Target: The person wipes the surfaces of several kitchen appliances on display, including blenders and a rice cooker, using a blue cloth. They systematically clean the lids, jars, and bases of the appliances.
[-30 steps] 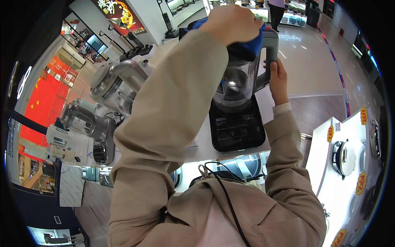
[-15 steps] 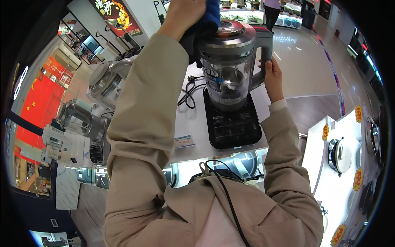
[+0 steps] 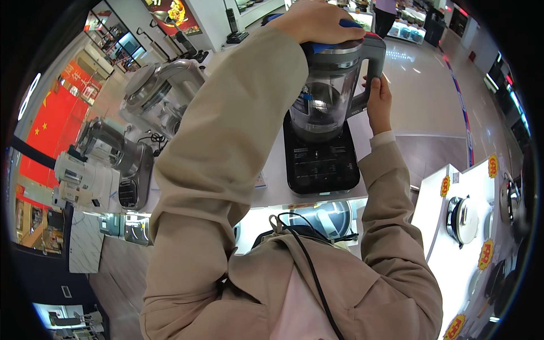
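Observation:
A blender with a clear jar stands upright on its black base. Over the jar's lid lies my left hand, pressing a blue cloth against the top; cloth also shows past the fingers. Most of the lid is hidden under that hand. Beside the jar, my right hand grips the lower part of the grey handle, thumb toward me and the other fingers mostly behind it.
Other blenders and a white appliance line the counter to the left. Lit shelving holding a pan stands at the lower right. Below the counter edge is a display with a large pan.
My left hand has come down and right with the blue cloth, from the jar's upper left side onto its lid. My right hand stays on the handle.

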